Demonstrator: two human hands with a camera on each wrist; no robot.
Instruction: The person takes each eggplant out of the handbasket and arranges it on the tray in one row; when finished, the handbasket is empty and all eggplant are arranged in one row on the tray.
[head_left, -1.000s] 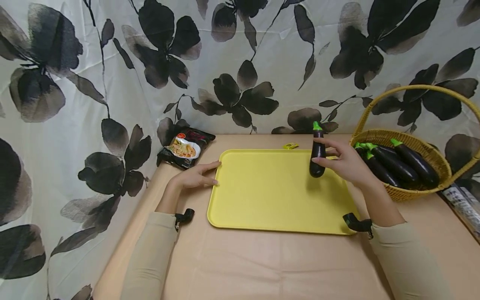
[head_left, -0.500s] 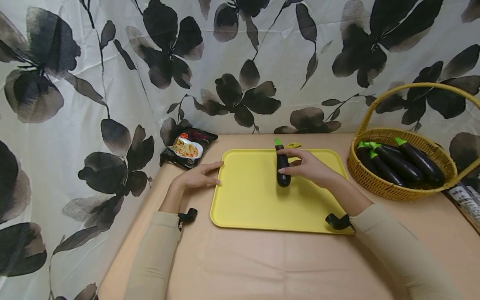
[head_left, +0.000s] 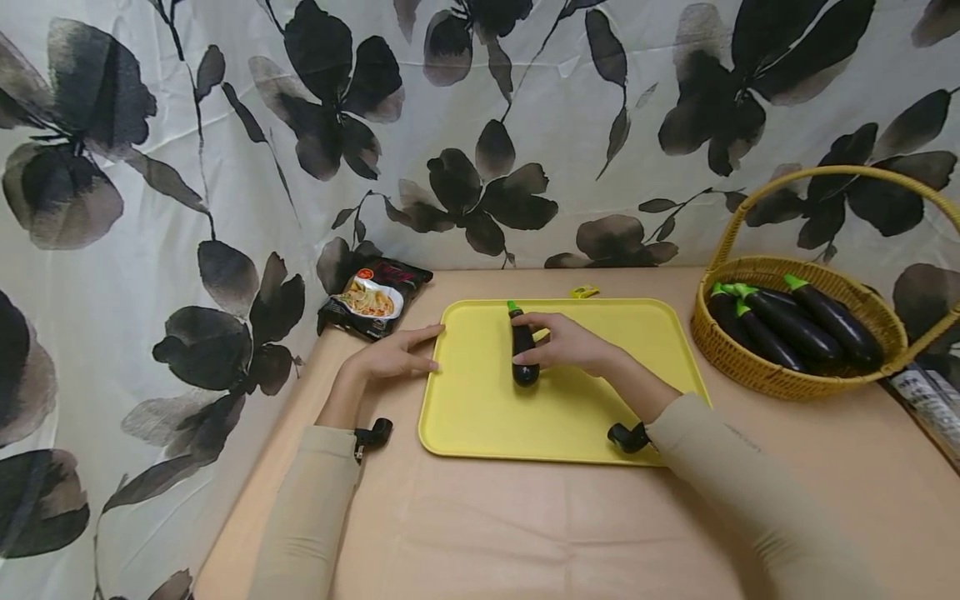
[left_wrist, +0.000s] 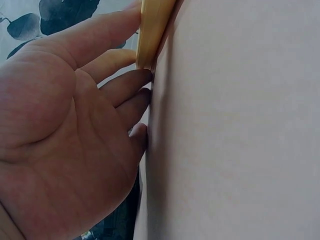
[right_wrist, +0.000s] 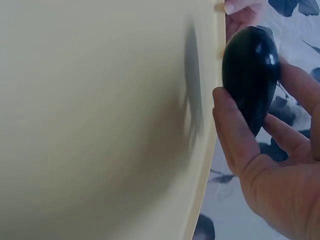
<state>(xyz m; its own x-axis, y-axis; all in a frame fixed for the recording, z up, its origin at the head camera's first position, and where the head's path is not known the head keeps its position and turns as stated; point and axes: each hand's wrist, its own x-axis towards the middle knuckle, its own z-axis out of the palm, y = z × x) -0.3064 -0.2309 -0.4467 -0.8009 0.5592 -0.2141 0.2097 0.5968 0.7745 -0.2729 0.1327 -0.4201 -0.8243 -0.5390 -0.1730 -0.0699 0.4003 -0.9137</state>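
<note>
My right hand (head_left: 570, 343) grips a dark purple eggplant (head_left: 525, 374) with a green cap, thumb on the near side and fingers on the far side. The eggplant hangs low over the left-middle part of a yellow tray (head_left: 468, 421), cap pointing away from me. Its rounded bottom faces the right wrist view, where a shadow falls on the tray beside it. My left hand (head_left: 393, 353) rests at the tray's left edge, fingers extended. In the left wrist view, thumb and fingertips touch the tray rim (left_wrist: 152, 32), the lower fingers close to the tabletop.
A wicker basket (head_left: 757, 375) with a tall handle holds several eggplants (head_left: 787, 325) at the right. A black noodle packet (head_left: 375, 297) lies behind the left hand. Behind the tray is a small yellow object (head_left: 585, 292). A floral curtain (head_left: 465, 108) closes off the back and left.
My right hand has carried the eggplant leftward across the tray, from its right side to left of the middle, and lower. My left hand has stayed at the tray's edge.
</note>
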